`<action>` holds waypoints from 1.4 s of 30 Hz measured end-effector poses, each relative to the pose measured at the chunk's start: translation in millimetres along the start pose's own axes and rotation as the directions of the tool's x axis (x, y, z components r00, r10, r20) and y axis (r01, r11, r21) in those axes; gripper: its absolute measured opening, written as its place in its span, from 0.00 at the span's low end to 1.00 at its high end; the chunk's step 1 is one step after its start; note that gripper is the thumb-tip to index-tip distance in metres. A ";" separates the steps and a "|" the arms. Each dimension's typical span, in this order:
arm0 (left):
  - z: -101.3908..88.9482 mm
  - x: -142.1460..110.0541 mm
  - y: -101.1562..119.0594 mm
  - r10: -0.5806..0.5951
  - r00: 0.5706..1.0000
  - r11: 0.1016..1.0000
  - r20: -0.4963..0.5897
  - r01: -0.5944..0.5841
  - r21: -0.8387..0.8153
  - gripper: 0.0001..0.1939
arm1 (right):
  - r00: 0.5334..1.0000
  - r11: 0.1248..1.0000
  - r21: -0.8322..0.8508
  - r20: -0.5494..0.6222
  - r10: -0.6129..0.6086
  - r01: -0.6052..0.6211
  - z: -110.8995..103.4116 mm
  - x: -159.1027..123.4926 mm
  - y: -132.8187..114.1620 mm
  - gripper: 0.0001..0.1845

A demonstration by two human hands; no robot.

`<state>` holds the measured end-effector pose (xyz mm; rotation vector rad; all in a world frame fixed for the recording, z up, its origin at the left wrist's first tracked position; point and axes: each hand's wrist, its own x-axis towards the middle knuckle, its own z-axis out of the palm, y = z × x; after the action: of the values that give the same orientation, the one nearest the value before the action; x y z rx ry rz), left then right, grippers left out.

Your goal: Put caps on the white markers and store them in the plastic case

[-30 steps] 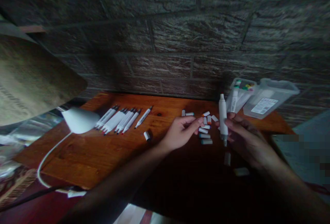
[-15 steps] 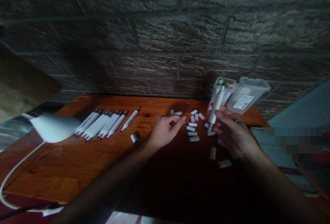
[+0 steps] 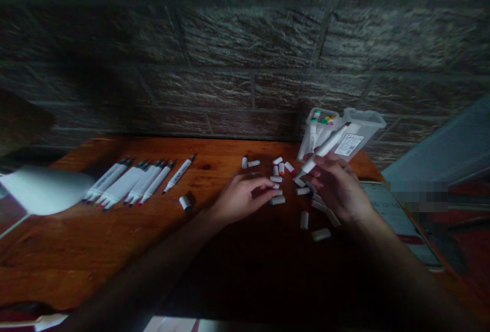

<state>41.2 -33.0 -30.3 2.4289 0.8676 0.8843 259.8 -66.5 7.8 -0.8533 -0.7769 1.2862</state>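
Note:
My right hand (image 3: 337, 189) grips a white marker (image 3: 325, 149) that leans up and to the right, tip low by the thumb. My left hand (image 3: 241, 197) rests on the wooden table (image 3: 115, 240), its fingertips pinching at a small cap (image 3: 276, 186) in a scatter of loose marker caps (image 3: 283, 169). More caps (image 3: 320, 234) lie nearer me on the right. A row of several uncapped white markers (image 3: 130, 181) lies at the left, with one lone cap (image 3: 185, 203) beside it.
A clear plastic box (image 3: 360, 141) holding markers stands at the back right against the brick wall (image 3: 245, 51). A white lamp head (image 3: 42, 189) sits at the far left. A notebook or pad (image 3: 398, 220) lies at the right edge.
The marker in my right hand has tilted from upright over to the right. My left hand has dropped onto the caps. The view has swung to the right.

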 end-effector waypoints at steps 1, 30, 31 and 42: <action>1.7 -0.5 0.9 0.031 0.999 0.999 0.025 -0.031 0.023 0.10 | 1.000 1.000 -0.002 -0.003 0.002 -0.002 0.4 0.0 0.3 0.08; -3.1 -5.9 18.1 -0.095 0.994 0.967 0.062 0.107 -0.232 0.12 | 0.808 0.528 -0.683 0.160 -0.567 0.505 9.8 -26.9 -1.4 0.11; -2.6 -6.4 18.1 -0.092 0.994 0.972 0.053 0.102 -0.214 0.12 | 0.796 0.506 -0.683 0.187 -0.576 0.527 11.1 -27.6 -0.9 0.09; -2.3 -4.8 15.5 -0.010 0.997 0.998 -0.074 0.005 -0.063 0.11 | 0.756 0.298 -0.735 0.424 -0.499 0.609 6.4 -29.5 2.8 0.03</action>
<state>43.1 -47.1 -22.0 2.3509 0.8623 0.9900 249.2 -94.9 7.8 -1.1146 -1.7147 0.2111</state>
